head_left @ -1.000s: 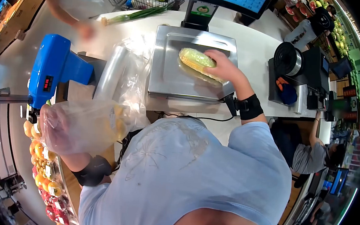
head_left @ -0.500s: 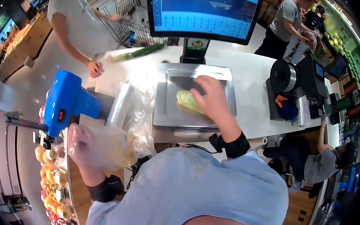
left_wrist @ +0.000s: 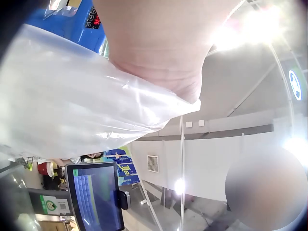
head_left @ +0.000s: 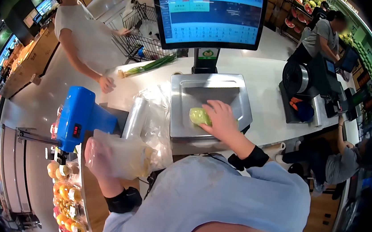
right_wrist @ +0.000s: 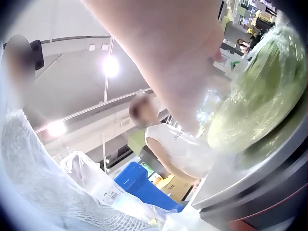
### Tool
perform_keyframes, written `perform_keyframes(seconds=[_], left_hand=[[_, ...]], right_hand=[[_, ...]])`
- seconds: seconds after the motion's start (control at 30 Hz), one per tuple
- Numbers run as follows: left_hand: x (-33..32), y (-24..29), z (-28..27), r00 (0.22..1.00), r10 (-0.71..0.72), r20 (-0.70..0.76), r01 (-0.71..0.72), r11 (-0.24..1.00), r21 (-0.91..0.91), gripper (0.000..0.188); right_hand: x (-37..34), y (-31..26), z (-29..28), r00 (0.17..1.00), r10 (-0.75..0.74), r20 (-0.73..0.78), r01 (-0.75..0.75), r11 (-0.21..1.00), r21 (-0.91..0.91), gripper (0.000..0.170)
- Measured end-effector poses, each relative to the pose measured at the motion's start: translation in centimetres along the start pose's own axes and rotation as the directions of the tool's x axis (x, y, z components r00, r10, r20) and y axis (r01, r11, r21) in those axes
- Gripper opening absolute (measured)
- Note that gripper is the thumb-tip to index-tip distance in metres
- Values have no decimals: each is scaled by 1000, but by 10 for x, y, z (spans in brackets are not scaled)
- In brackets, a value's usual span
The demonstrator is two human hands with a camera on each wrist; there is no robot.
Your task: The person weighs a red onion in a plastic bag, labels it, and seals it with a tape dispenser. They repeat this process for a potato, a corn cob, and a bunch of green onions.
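Observation:
My right hand (head_left: 222, 121) grips a plastic-wrapped corn cob (head_left: 198, 116) lying on the metal scale (head_left: 188, 87), thumb on the near side and fingers over the top. Up close in the right wrist view, the wrapped corn (right_wrist: 264, 91) shows green husk under shiny film. At the left, my left hand (head_left: 98, 156) holds a translucent plastic bag (head_left: 126, 155), with something yellowish towards its right end. Plastic veils the fingers of this hand. The bag (left_wrist: 72, 96) spreads out from beside my wrist in the left wrist view.
A lit screen (head_left: 208, 22) rises behind the scale. Left of it lie a roll of clear bags (head_left: 136, 118) and green onions (head_left: 148, 65); a blue machine (head_left: 76, 114) stands farther left. Someone in white (head_left: 84, 34) stands across the counter. Black equipment (head_left: 294, 79) sits right.
My right hand has gone from the corn to hovering above it, then back down onto it. The corn now shows its green side instead of yellow kernels. The head view has tilted up.

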State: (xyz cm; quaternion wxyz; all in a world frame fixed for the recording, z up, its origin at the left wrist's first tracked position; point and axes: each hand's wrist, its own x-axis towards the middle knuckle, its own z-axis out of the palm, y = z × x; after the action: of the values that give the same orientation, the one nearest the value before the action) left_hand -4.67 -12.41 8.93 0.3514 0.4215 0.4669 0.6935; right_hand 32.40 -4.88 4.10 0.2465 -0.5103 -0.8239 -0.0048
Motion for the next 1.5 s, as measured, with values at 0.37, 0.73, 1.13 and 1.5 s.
perform_keyframes(seconds=[0.37, 0.73, 1.13, 1.5], left_hand=[[8, 11, 14, 997, 30, 69, -23, 995, -99, 29], [-6, 18, 5, 984, 76, 159, -59, 992, -107, 33], [-12, 20, 6, 992, 93, 83, -88, 994, -62, 36], [-13, 21, 11, 993, 113, 43, -113, 994, -8, 35]], right_hand=[[109, -37, -52, 899, 9, -439, 28, 997, 78, 31], [268, -16, -18, 906, 188, -380, -195, 981, 22, 41], [176, -1, -15, 896, 285, -340, -255, 958, 132, 31], [196, 43, -7, 838, 229, -496, -246, 969, 31, 30]])
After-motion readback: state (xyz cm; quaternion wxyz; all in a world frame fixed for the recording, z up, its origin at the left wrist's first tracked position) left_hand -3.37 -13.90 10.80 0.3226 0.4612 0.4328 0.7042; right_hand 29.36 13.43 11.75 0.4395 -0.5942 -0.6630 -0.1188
